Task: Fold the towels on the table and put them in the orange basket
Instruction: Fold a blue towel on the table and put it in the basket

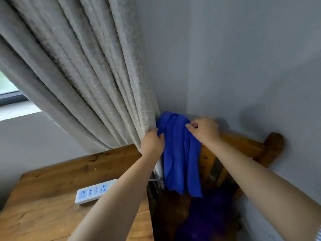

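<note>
**Blue towel held up in the corner, both hands engaged**

Grey walls [243, 58] fill the upper right of the frame, and a grey pleated curtain [78, 75] hangs across the upper left, reaching down to the centre. A window [8, 91] shows at the left edge. Your wooden counter [43, 197] occupies the lower left, with a white power strip [93, 191] lying on it.

Your left hand [152, 145] sits at centre frame, its grip closed on the left edge of the blue towel [180, 153], right beside the curtain's edge; whether curtain fabric is also caught cannot be told. Your right hand [204, 130], just right of centre, pinches the towel's upper right part between thumb and fingers. The towel hangs bunched between both hands, clear of the counter, in front of a wooden frame [246, 145] against the wall. Something dark purple [208, 220] lies blurred below the towel.
</note>
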{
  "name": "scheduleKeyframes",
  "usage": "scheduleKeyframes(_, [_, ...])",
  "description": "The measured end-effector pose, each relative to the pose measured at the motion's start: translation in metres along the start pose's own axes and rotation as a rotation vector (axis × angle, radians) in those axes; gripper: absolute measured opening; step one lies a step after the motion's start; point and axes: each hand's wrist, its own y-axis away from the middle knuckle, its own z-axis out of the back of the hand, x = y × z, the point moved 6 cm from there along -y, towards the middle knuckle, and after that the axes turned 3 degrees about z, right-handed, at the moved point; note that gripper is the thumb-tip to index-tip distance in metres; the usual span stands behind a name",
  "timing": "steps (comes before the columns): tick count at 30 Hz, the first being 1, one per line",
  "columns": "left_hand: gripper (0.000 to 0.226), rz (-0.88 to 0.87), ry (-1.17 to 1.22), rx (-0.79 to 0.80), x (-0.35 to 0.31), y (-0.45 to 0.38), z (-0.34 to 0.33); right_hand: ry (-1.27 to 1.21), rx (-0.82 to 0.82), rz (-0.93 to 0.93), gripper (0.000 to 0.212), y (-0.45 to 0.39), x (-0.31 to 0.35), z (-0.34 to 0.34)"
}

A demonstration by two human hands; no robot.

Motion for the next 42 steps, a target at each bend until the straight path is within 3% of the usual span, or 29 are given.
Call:
scheduleKeyframes(7, [0.043,0.031,0.115,0.001,0.000,-0.027,-0.005,0.047,0.091,-0.176,0.049,-0.032,-0.001,-0.025])
scheduleKeyframes(12, [0.040,0.053,0.122,-0.065,-0.009,-0.033,-0.001,-0.127,0.133,-0.295,0.034,-0.041,-0.005,-0.029])
scheduleKeyframes(16, [0.034,-0.001,0.117,-0.107,-0.018,-0.032,-0.001,-0.330,0.027,-0.287,0.046,-0.035,-0.009,-0.024])
scheduleKeyframes(19, [0.037,-0.039,0.101,-0.085,-0.022,-0.031,-0.006,-0.530,-0.087,-0.244,0.036,-0.023,-0.021,-0.010])
scheduleKeyframes(23, [0.037,-0.023,0.073,-0.106,-0.022,-0.032,-0.011,-0.638,-0.093,-0.270,0.034,-0.002,-0.054,0.005])
scheduleKeyframes(28, [0.035,-0.080,-0.036,-0.157,-0.035,-0.029,-0.010,-0.556,0.004,-0.273,0.030,0.011,-0.071,0.016])
scheduleKeyframes(31, [0.031,-0.210,-0.048,-0.148,-0.049,-0.018,-0.019,-0.457,0.039,-0.244,0.031,0.011,-0.074,0.018])
scheduleKeyframes(36, [0.028,-0.371,0.011,0.085,-0.067,0.001,-0.048,-0.279,0.067,-0.262,0.021,0.014,-0.094,0.023])
scheduleKeyframes(39, [0.032,-0.348,0.069,0.125,-0.081,0.000,-0.056,-0.204,0.155,-0.338,0.033,0.013,-0.101,0.021])
scheduleKeyframes(42, [0.035,-0.339,0.050,0.150,-0.095,-0.001,-0.061,-0.279,0.208,-0.416,0.034,0.013,-0.104,0.019])
